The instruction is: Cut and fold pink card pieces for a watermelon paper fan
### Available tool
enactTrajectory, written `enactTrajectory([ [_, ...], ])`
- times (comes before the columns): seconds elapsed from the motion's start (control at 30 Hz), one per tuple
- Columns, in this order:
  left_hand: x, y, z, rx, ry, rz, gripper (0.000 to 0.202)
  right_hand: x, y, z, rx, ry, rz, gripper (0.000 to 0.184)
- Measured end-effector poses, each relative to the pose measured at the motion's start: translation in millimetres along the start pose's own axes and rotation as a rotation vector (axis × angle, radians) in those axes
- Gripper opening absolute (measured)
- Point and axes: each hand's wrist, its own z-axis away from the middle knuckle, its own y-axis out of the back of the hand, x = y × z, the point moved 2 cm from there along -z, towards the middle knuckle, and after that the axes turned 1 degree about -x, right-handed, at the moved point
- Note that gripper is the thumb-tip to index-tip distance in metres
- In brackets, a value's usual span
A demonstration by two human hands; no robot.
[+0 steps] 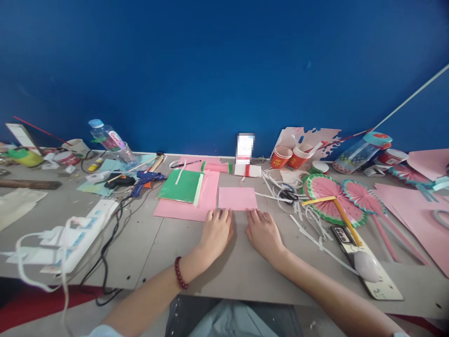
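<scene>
Nearest, the left grip (218,230) and right grip (264,232) rest palm down on the table (233,276), apart from each other. Both are loosely curled, fingers bent and close together; whether either pinches paper, I cannot tell, since the thumbs are mostly hidden. The small pink sheet (237,198) lies flat just beyond them, its near left corner at the left fingertips, its near right corner at the right ones. Left of it, a larger pink sheet (210,189) carries a green pack (179,186). Farther back rises a blue wall (210,75).
</scene>
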Motion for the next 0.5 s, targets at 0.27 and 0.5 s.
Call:
enactTrajectory([
  [0.27,-38.6,-12.9,-19.6,0.054,-0.135,0.147,0.020,3.9,1.9,-1.5,0.031,0.007,-0.048,0.040],
  [0.5,-56.5,-16.4,-29.1,0.105,-0.211,0.208,0.013,21.0,-0.1,-7.1,0.070,-0.040,-0.167,0.024],
])
